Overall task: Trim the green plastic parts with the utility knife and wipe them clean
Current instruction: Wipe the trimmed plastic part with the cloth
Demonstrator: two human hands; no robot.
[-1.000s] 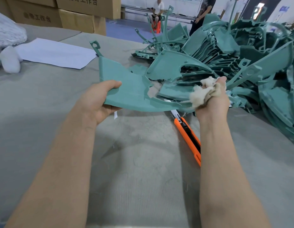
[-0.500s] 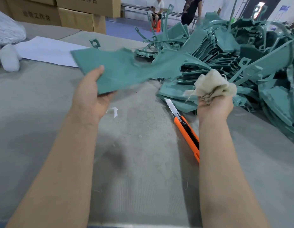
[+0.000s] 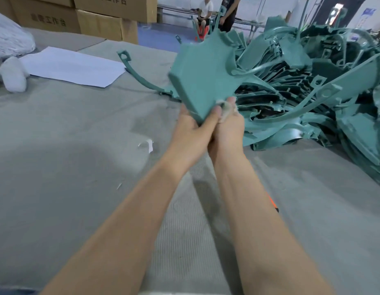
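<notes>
- Two hands meet above the table (image 3: 78,145): our left hand (image 3: 191,126) pinches the upright green part (image 3: 202,81) by its lower corner.
- Our right hand (image 3: 227,129) clenches the rag (image 3: 225,107) against it.

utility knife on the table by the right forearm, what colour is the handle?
Orange. Only a sliver of the utility knife shows, in the head view.
</notes>
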